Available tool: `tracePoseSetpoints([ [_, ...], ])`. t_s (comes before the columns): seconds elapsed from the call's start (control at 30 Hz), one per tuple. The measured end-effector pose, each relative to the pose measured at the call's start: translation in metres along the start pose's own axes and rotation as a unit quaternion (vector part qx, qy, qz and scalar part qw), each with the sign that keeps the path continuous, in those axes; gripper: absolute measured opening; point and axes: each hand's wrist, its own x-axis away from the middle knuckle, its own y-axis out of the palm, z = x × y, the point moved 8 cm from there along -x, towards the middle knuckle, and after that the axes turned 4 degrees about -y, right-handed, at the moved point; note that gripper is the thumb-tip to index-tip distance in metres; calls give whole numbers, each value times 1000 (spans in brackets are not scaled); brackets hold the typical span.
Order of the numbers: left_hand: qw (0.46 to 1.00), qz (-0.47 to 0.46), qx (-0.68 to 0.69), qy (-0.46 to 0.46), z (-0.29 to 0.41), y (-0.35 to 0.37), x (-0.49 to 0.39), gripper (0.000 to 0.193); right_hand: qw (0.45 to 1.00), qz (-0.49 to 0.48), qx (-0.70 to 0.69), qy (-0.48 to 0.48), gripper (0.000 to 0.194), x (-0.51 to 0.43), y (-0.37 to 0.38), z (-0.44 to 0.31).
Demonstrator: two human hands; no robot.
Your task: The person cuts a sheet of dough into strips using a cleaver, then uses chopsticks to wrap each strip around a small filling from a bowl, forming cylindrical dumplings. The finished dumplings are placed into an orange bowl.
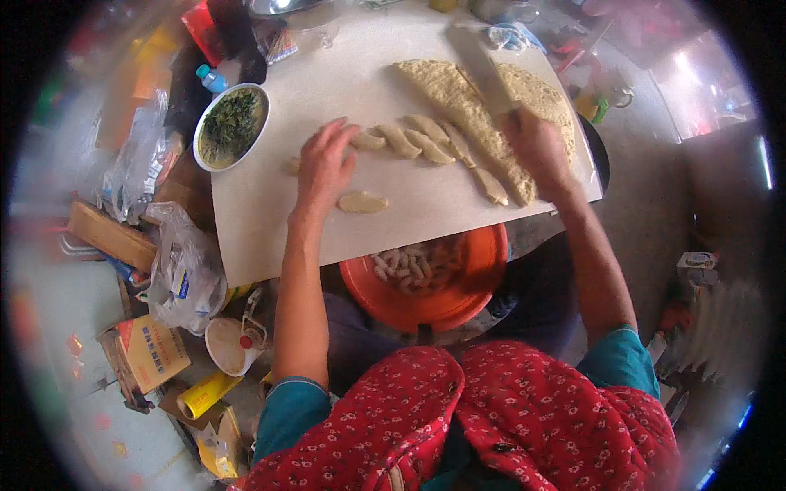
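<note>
My right hand [535, 144] is closed on the handle of a broad-bladed knife [485, 77], whose blade lies between two parts of a large slab of dough [451, 92]. To the left of the slab, several cut dough pieces [399, 141] lie in a loose row on the pale board [264, 233]. My left hand [328, 153] is at the left end of this row, its fingers by the endmost piece; whether it grips anything is hidden. One flat oval dough piece [363, 202] lies apart, nearer to me, and another is partly hidden behind my left hand.
A white bowl of chopped greens [232, 127] overlaps the board's left edge, beside a blue-capped bottle [212, 78]. Below the front edge stands an orange basin [424, 307] holding pale pieces. Plastic bags [184, 270], a cardboard box [150, 353] and a yellow roll [209, 394] lie at left. A cloth [513, 37] is at the back.
</note>
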Motion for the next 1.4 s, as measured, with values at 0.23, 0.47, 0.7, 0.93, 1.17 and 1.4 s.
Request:
tracePoseSetpoints([
  [0.23,997,57,25,-38,2,25,-13,20,981,88,174,-1,39,-17,-39,100],
  [0.47,578,37,755,-307,22,48,-7,31,997,2,71,14,33,-7,23,65],
  [0.7,598,-37,722,-347,24,58,8,24,996,70,-57,16,28,6,37,72],
  [0.93,671,-19,672,-314,45,46,6,25,830,-117,-546,8,27,24,72,13],
  [1.17,638,-21,689,-343,37,60,14,24,812,-255,-525,-29,23,39,81,-19],
  [1.4,651,-52,676,-341,52,72,16,22,843,-178,-499,-93,17,37,83,-21],
])
